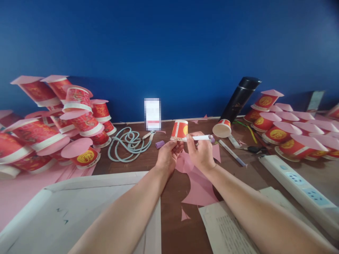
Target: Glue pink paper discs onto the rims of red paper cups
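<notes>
Bare forearms (pixel 124 204) came closest, reaching over a white board (pixel 106 190) on one side and thin printed sheets (pixel 225 222) on the other, across the brown table (pixel 173 229). Between the two hands, above the table's middle, was a red paper cup (pixel 180 127) with a yellow emblem; its inside I could not see. Another paper cup (pixel 221 130) lay on its side near a black flask (pixel 239 97), and piles of red cups, left (pixel 86 121) and right (pixel 278 134), carried flat pink paper discs. Smooth pink paper (pixel 200 188) with curved cut edges lay under the hands. The held cup's narrow end pointed upward, its long axis nearly upright, its pale wider rim below with small dark marks. The left hand (pixel 166 155) pinched this rim narrowly; the right hand (pixel 200 153) gripped a white marker (pixel 200 138), which lay almost level, directed left towards the cup, its tip hidden. A purple cap (pixel 159 144) rested beside a coiled pale-blue cable (pixel 127 141).
</notes>
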The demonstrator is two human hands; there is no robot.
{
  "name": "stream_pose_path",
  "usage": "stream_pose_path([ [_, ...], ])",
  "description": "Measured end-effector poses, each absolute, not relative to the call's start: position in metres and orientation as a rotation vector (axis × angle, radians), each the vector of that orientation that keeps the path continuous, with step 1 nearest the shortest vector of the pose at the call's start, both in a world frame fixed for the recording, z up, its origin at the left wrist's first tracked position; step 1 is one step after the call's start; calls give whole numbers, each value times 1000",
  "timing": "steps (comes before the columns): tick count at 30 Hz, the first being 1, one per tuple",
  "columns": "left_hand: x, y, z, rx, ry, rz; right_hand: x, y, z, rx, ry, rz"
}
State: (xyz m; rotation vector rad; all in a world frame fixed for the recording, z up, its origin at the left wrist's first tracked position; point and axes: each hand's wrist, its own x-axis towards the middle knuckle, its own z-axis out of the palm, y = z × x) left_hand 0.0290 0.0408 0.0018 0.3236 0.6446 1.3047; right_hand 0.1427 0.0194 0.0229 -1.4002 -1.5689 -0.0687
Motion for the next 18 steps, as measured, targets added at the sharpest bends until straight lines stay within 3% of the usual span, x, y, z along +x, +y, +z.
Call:
stream_pose_path([
  [18, 28, 41, 5, 319, 660, 1304, 143, 20, 21, -1393, -1566, -42],
])
